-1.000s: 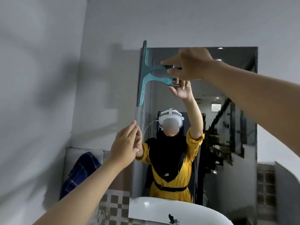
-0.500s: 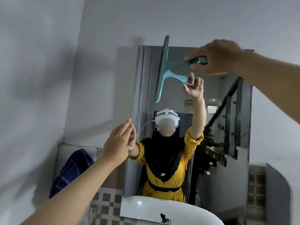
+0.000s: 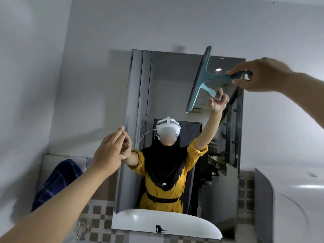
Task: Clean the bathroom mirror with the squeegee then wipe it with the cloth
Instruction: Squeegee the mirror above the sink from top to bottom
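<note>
The rectangular mirror hangs on the grey wall above a basin. My right hand grips the handle of a teal squeegee, whose blade stands nearly upright against the upper right part of the glass. My left hand is flat with fingers together, fingertips touching the mirror's left edge at mid height. Streaks of water show on the left strip of the glass. A dark blue checked cloth hangs at the lower left, beside the mirror.
A white basin curves in at the lower right, and its reflection fills the mirror's bottom. Checkered tiles run below the mirror. A person in yellow with a headset is reflected in the glass.
My right hand has drawn the squeegee across the top of the mirror from its left edge to the right side. My left hand has stayed on the left edge.
</note>
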`<action>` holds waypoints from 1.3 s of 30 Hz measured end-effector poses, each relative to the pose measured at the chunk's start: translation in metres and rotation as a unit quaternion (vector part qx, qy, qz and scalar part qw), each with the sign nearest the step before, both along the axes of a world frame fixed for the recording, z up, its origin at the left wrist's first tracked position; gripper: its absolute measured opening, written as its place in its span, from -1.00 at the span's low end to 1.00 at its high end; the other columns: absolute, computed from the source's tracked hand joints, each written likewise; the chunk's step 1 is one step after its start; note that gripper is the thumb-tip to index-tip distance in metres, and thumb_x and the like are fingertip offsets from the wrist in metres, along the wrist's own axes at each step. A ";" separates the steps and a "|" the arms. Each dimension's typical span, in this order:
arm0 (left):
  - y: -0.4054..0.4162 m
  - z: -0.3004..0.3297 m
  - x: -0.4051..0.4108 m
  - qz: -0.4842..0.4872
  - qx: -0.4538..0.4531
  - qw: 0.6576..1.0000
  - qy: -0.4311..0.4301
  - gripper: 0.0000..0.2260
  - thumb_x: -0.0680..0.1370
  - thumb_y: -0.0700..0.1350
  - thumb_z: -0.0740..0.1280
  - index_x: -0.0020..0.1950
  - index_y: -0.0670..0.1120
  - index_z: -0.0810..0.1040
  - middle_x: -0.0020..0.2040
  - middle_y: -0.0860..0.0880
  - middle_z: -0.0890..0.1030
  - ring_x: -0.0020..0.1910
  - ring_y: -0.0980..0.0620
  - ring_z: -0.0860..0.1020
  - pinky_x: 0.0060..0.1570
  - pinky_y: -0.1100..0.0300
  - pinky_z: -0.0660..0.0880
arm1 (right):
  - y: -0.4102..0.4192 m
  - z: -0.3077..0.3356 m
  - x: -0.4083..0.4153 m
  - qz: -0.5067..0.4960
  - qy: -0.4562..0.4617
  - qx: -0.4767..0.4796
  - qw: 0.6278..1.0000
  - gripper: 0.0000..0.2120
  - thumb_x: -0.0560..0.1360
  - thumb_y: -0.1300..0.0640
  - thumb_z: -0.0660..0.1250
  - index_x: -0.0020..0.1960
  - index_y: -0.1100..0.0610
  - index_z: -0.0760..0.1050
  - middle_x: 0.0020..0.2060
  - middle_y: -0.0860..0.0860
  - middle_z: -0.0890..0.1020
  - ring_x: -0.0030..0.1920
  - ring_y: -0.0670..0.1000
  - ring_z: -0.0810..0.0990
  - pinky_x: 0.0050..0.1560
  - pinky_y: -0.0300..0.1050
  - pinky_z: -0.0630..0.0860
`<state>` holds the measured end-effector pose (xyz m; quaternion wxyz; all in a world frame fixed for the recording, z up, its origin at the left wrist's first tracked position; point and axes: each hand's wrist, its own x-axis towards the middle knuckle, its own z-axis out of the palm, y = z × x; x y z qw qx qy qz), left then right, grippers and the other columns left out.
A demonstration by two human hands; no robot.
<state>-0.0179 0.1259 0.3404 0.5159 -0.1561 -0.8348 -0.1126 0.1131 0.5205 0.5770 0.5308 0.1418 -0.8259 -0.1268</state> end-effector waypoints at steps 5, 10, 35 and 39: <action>0.003 0.001 0.003 0.011 -0.001 1.000 -0.002 -0.41 0.31 -0.30 0.47 0.32 -0.20 0.41 0.37 -0.19 0.39 0.32 -0.19 0.37 0.23 -0.06 0.36 | 0.038 -0.009 0.015 -0.019 0.004 -0.040 0.999 -0.76 0.50 0.00 0.34 0.16 -0.11 0.57 -0.42 -0.13 0.46 -0.31 0.09 0.48 -0.26 -0.12 0.38; 0.008 0.002 0.007 0.016 0.004 1.000 -0.006 -0.44 0.30 -0.32 0.47 0.28 -0.21 0.45 0.33 -0.20 0.43 0.28 -0.19 0.41 0.19 -0.06 0.40 | 0.060 -0.020 0.028 -0.047 -0.004 -0.080 0.996 -0.77 0.50 -0.01 0.34 0.16 -0.11 0.57 -0.37 -0.13 0.46 -0.23 0.15 0.50 -0.22 -0.08 0.41; 0.024 -0.002 0.013 0.108 -0.015 0.994 -0.030 -0.46 0.35 -0.38 0.37 0.32 -0.30 0.36 0.46 -0.21 0.25 0.26 -0.30 0.36 0.20 -0.15 0.37 | -0.002 -0.133 -0.017 0.141 -0.041 -0.402 0.904 -0.78 0.56 0.09 0.18 0.18 0.11 0.37 -0.09 0.12 0.56 -0.51 0.05 0.55 -0.68 -0.31 0.31; 0.020 -0.006 0.004 0.082 -0.019 0.996 -0.010 -0.45 0.30 -0.41 0.39 0.29 -0.32 0.40 0.41 -0.26 0.32 0.22 -0.33 0.41 0.17 -0.20 0.39 | -0.025 -0.147 -0.027 0.187 0.004 -0.457 0.870 -0.80 0.56 0.11 0.22 0.17 0.13 0.39 -0.03 0.08 0.55 -0.41 -0.02 0.52 -0.55 -0.19 0.46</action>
